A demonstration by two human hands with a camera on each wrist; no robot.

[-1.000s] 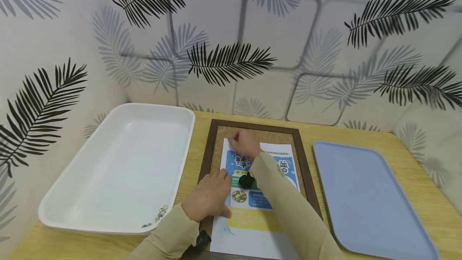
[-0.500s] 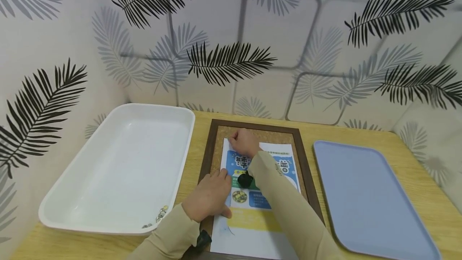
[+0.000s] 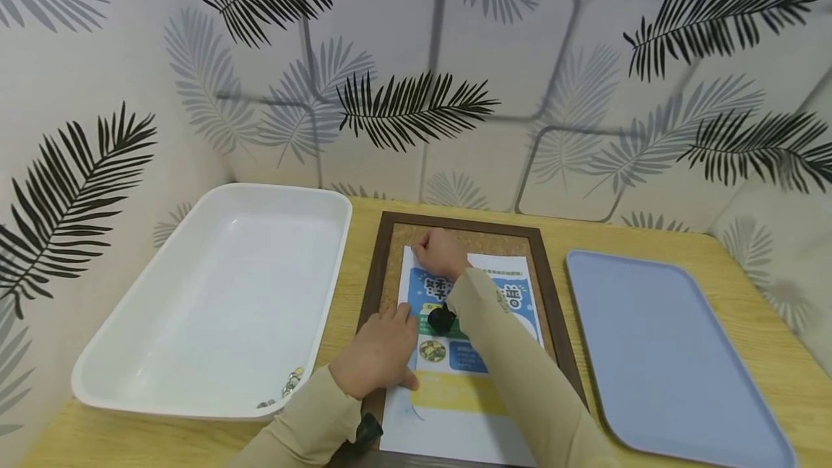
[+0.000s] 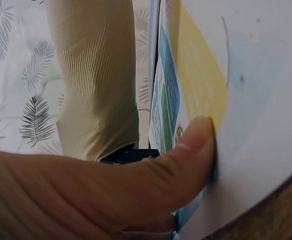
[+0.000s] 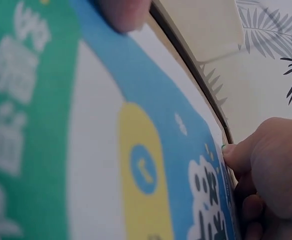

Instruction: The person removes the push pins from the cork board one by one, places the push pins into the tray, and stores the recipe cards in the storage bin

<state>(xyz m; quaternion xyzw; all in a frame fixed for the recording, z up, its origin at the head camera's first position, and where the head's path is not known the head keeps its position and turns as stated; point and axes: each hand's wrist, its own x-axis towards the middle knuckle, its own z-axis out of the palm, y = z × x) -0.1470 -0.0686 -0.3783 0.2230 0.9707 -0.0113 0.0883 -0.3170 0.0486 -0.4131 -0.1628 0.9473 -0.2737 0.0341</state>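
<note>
A printed poster (image 3: 455, 439) in blue, green and yellow lies on a cork board (image 3: 500, 240) with a dark brown frame. My left hand (image 3: 377, 352) rests with fingers spread along the poster's left edge; in the left wrist view its thumb (image 4: 198, 132) presses on the sheet. My right hand (image 3: 442, 255) is at the poster's far left corner, fingers curled. In the right wrist view, its thumb presses a small green thumbtack (image 5: 223, 147) at the paper's edge, mostly hidden by the thumb. The right forearm covers part of the poster.
A deep white tray (image 3: 221, 295) stands to the left, with several small shiny round tacks (image 3: 292, 379) in its near right corner. On the right lies a flat blue-grey tray (image 3: 663, 345). The wooden table (image 3: 650, 235) ends at a leaf-patterned wall covering (image 3: 383, 35).
Both hands stay in nearly the same places on the poster. Only the head view has shifted very slightly.
</note>
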